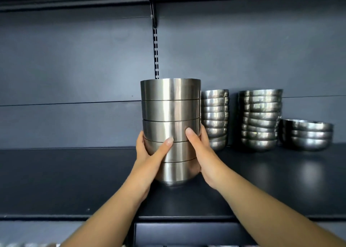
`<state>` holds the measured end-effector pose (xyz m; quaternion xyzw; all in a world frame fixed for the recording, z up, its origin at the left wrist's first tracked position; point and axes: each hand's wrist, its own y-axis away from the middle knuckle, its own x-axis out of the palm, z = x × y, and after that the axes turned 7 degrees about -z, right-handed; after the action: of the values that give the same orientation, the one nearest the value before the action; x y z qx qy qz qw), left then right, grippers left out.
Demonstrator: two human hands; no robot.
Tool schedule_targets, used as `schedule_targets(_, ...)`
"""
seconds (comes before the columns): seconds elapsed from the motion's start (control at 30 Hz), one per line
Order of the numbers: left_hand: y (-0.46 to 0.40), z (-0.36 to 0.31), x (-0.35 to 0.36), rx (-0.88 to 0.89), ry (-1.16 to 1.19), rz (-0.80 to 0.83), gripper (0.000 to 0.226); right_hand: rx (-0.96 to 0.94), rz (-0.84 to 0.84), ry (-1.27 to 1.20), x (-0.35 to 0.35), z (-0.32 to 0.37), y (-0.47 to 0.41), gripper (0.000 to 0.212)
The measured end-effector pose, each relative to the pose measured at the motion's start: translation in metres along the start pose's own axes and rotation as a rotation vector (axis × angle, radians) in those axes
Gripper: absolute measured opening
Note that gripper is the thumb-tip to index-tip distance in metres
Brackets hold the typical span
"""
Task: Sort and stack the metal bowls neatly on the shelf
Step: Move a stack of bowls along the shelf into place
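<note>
Nearest, the left hand (149, 151) and right hand (201, 149) clasp the lower half of a tall stack of brushed bowls (170, 115), thumbs across its front, its base at the dark shelf (74, 181). Behind, to the right, stand two shiny bowl stacks (215, 119), (261, 119) and a shorter stack (310, 134) against the back panel (74, 68).

No legible text, label or number anywhere, perhaps owing to glare on the bowls (170, 115).
</note>
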<state>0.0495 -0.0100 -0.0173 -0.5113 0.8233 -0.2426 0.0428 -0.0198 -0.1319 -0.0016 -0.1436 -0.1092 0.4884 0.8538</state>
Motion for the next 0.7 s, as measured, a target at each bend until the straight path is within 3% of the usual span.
schedule_targets(0.3, 0.033, -0.014, 0.001, 0.029, 0.036, -0.007, 0.097, 0.002, -0.172, 0.054, 0.010, 0.018, 0.051, 0.116)
schedule_targets(0.53, 0.092, -0.052, -0.012, 0.086, 0.035, -0.017, 0.094, -0.055, -0.111, 0.131, 0.017, 0.048, 0.100, 0.121)
schedule_targets(0.67, 0.129, -0.085, -0.026, 0.154, -0.050, -0.101, 0.093, -0.088, -0.056, 0.049, 0.033, 0.058, 0.133, 0.086)
schedule_targets(0.7, 0.140, -0.094, -0.031, 0.158, -0.076, -0.127, 0.090, -0.097, -0.035, 0.034, 0.039, 0.060, 0.141, 0.087)
